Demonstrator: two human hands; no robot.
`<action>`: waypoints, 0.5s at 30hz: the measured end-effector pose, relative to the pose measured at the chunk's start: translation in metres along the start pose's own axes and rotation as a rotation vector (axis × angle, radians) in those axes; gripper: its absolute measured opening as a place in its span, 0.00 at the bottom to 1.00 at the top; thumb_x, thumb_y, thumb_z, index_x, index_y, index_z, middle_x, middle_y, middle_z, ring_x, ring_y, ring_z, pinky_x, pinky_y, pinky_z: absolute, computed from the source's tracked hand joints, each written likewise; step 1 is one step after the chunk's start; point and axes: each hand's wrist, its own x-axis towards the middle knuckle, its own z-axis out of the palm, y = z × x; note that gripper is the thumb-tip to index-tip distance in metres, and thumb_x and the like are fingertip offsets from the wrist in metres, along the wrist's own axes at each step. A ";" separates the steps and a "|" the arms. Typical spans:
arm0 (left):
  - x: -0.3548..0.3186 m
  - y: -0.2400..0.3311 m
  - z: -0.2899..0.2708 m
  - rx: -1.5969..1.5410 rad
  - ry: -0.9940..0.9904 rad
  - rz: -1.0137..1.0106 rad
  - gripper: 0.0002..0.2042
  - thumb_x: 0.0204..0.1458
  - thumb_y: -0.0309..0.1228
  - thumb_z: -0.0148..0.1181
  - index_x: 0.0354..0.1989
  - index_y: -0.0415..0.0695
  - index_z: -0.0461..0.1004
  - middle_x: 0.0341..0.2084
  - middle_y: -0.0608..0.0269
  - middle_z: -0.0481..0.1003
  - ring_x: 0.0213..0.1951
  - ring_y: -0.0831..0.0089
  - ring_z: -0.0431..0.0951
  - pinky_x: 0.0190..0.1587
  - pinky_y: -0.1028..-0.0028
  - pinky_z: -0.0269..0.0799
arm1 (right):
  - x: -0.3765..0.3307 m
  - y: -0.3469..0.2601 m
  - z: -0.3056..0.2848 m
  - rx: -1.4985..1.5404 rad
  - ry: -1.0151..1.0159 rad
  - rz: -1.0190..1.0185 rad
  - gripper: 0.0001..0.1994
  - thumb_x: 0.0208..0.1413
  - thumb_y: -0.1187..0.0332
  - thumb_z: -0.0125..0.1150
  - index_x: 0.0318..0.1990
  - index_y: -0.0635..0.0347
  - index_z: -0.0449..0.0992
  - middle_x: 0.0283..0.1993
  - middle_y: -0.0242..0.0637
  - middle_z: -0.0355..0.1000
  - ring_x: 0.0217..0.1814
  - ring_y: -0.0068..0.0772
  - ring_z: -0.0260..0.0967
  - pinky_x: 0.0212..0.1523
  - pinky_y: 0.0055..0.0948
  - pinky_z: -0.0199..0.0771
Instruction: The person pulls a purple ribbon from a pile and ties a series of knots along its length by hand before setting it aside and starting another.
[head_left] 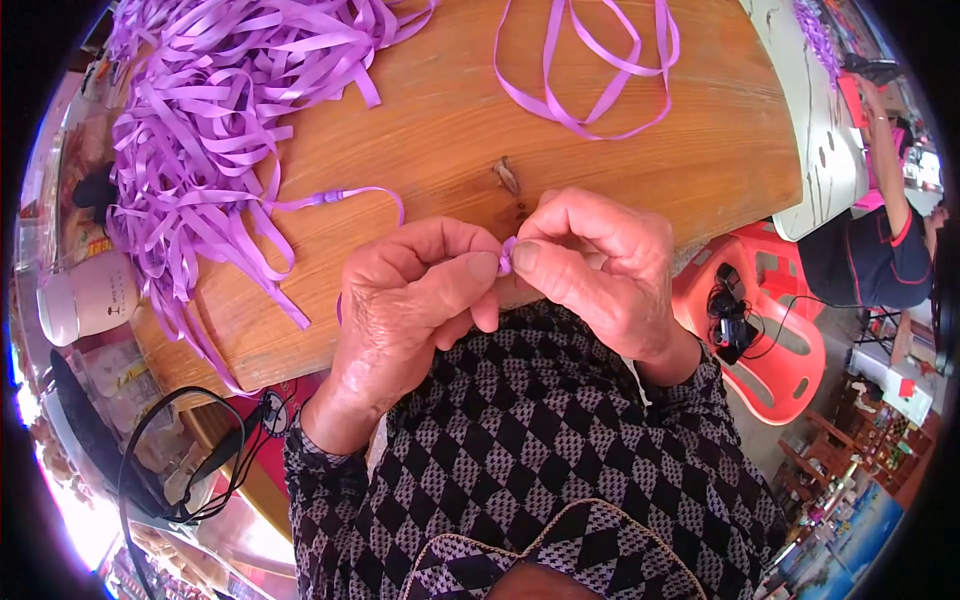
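Observation:
Between the fingertips of my two hands is a small bunched bit of purple ribbon [507, 256], just above the near edge of the wooden table. My left hand [420, 285] pinches it with thumb and forefinger from the left. From the right, my right hand [600, 270] pinches the same bit. A loop of ribbon runs from behind my left hand to a purple plastic clasp [330, 197] on the table. Beyond it lies a large tangled heap of purple ribbons [215, 130]. Exactly how the ribbon is folded is hidden by my fingers.
More looped ribbon [585, 128] lies at the far side of the wooden table [430, 130]. A white cup-like container [90, 298] stands at left, above black cables [190, 490]. At right, a red plastic stool [790, 350] carries a black device; another person [880, 250] is behind it.

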 end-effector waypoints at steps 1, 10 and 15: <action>0.000 0.000 0.000 -0.032 -0.013 0.002 0.05 0.49 0.25 0.57 0.32 0.36 0.72 0.16 0.66 0.71 0.14 0.88 0.60 0.16 0.87 0.51 | 0.000 0.000 0.000 -0.025 -0.004 -0.011 0.03 0.51 0.78 0.55 0.28 0.69 0.70 0.25 0.29 0.66 0.27 0.13 0.61 0.27 0.15 0.61; 0.002 -0.003 -0.002 0.031 0.125 0.059 0.06 0.43 0.23 0.59 0.28 0.34 0.70 0.18 0.66 0.70 0.16 0.82 0.66 0.19 0.85 0.59 | 0.009 0.002 -0.005 -0.457 0.196 -0.617 0.06 0.46 0.82 0.58 0.33 0.69 0.73 0.27 0.38 0.70 0.25 0.26 0.64 0.26 0.22 0.63; 0.000 -0.004 0.005 0.016 0.092 0.172 0.04 0.48 0.23 0.58 0.29 0.36 0.71 0.19 0.69 0.71 0.20 0.87 0.65 0.22 0.87 0.59 | 0.006 0.011 0.005 -0.554 0.116 -0.712 0.10 0.37 0.86 0.59 0.31 0.70 0.72 0.27 0.42 0.70 0.22 0.35 0.63 0.22 0.27 0.60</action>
